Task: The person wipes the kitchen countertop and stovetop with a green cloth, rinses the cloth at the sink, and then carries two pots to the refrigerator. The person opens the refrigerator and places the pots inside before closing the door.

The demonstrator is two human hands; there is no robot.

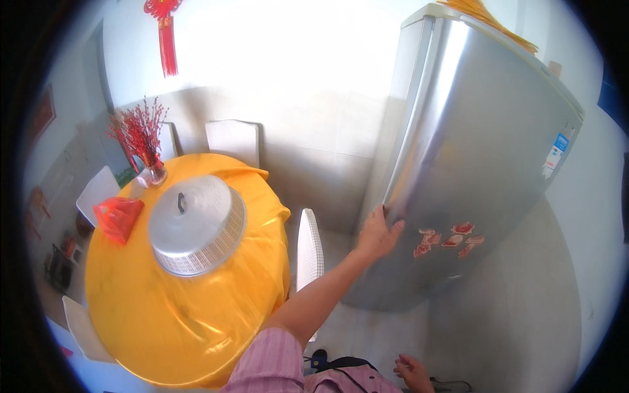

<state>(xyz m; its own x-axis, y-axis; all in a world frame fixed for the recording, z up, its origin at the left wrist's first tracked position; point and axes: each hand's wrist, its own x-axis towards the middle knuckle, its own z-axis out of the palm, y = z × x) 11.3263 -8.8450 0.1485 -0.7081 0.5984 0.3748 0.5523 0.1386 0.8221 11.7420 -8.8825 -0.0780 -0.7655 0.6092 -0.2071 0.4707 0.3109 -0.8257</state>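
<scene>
A tall silver-grey refrigerator stands at the right, its door closed or nearly so. My left hand grips the left edge of its door, the thumb on the front face and the other fingers curled around the side, partly out of sight. Several reddish stickers are on the lower front, to the right of that hand. Low in the picture, near my body, my right hand hangs with loosely bent fingers and nothing visible in it.
On my left is a round table with a shiny yellow tablecloth. It bears a metal food cover, a red plastic bag and a vase of red-berried branches. A white chair stands between table and refrigerator. Dry yellow stalks lie on the refrigerator's top.
</scene>
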